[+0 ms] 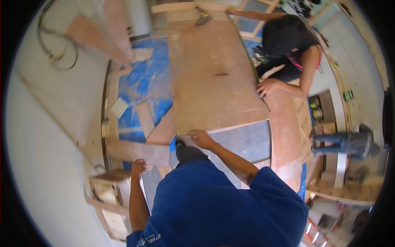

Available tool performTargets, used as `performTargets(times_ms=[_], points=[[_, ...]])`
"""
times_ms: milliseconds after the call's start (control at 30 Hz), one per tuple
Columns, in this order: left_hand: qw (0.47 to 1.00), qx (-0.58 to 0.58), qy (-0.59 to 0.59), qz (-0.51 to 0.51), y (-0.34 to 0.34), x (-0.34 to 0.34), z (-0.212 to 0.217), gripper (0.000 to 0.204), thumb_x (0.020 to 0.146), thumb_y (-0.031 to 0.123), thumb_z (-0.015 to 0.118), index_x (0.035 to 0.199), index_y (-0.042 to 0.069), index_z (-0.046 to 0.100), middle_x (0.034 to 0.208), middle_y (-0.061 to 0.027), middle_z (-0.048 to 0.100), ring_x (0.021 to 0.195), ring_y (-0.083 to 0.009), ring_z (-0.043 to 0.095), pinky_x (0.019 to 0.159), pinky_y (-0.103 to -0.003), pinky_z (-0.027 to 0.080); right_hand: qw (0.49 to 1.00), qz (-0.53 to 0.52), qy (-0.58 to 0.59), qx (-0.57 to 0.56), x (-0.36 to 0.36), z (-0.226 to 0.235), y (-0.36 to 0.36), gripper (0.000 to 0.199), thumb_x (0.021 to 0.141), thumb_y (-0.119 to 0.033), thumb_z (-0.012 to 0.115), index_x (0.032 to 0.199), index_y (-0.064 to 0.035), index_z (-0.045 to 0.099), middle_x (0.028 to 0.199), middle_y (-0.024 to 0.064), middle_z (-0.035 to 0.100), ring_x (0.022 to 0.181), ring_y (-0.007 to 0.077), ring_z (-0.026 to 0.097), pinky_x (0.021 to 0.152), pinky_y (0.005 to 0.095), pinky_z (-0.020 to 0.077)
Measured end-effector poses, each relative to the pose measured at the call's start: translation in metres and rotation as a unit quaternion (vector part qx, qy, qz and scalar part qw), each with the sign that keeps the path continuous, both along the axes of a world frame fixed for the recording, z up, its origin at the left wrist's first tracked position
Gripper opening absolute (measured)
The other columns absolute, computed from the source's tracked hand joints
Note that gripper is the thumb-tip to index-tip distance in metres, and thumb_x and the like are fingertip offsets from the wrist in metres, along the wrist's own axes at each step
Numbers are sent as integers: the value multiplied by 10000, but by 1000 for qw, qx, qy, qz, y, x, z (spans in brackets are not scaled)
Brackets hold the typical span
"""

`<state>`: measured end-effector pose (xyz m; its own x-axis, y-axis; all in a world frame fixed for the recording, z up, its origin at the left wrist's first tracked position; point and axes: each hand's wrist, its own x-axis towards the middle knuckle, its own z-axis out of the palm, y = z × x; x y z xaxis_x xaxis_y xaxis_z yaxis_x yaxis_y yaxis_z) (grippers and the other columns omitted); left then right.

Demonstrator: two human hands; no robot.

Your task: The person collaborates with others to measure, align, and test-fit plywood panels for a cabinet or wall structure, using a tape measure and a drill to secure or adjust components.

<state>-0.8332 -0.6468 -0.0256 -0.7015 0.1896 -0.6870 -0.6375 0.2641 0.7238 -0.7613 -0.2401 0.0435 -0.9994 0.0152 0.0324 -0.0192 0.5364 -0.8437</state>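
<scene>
A large plywood sheet lies in front of me, its near edge just ahead of my body. My right hand is at that edge near the left corner, fingers closed on the plywood. Lower and to the left, my left hand hangs with curled fingers beside a narrow plywood piece. Whether anything is in it is too small to make out. A co-worker crouches at the sheet's right side, one hand on its right edge and the other reaching to the far right corner.
A brush-like tool rests at the sheet's far end. Plywood offcuts lie on blue floor covering to the left. A wooden frame box stands at lower left. Another person stands at far right.
</scene>
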Motion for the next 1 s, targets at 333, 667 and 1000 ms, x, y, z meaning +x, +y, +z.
performTargets(times_ms=[333,667,1000], points=[[987,-127,-42,90,-114,-66,8,190,809,256,511,723,87,500,508,0,412,394,-106,402,324,-226,300,971,-203,40,116,-184,-5,22,213,686,-88,541,877,6,542,907,197,540,864,369,515,769,435,413],[948,-178,-193,-180,-112,-235,-2,92,814,148,467,790,72,511,564,-16,448,399,-125,408,337,-228,308,974,-129,-20,184,-256,-15,-3,209,724,-155,550,870,-6,565,945,190,565,886,350,536,743,414,432],[996,24,-80,-40,-48,-626,6,114,805,71,440,844,71,547,612,-45,531,462,-121,485,361,-229,357,968,-80,-222,82,-389,45,-62,284,770,-209,544,973,-12,570,977,201,576,930,346,541,808,403,424]])
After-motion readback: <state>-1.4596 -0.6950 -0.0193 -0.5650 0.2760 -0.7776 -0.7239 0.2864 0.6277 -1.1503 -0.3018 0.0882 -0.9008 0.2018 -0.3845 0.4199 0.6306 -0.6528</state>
